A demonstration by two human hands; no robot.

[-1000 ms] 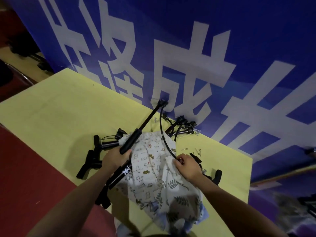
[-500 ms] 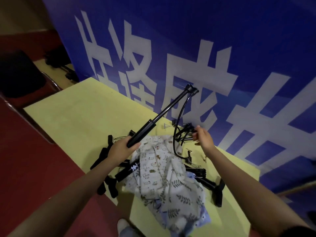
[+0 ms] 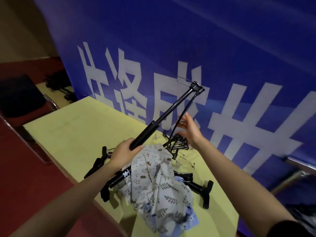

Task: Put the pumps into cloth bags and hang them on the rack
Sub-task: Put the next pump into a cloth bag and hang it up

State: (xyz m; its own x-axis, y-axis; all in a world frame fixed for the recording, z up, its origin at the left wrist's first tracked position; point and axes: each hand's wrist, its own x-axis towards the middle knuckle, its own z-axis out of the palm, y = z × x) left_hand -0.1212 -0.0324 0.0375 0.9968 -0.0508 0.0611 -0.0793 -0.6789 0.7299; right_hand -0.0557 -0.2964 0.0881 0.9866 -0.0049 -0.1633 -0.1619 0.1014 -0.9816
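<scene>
Left hand (image 3: 125, 152) gripped pump (image 3: 164, 118) mid-barrel over the yellow table (image 3: 71, 130), long axis slanting up-right toward the blue banner (image 3: 222, 48). Right hand (image 3: 189, 128), fingers spread, reached beside its hose (image 3: 183, 115). Cloth bags (image 3: 159, 182) and more pumps (image 3: 198, 185) lay beneath.

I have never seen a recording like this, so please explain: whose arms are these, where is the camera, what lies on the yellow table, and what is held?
No machine here: a person wears a camera on the head, looking down at both arms. The left hand grips a long black pump, raised at a slant. The right hand is open, reaching for the pump's thin black hose. On the yellow table lie patterned cloth bags and more black pumps. Behind stands a blue banner.
</scene>
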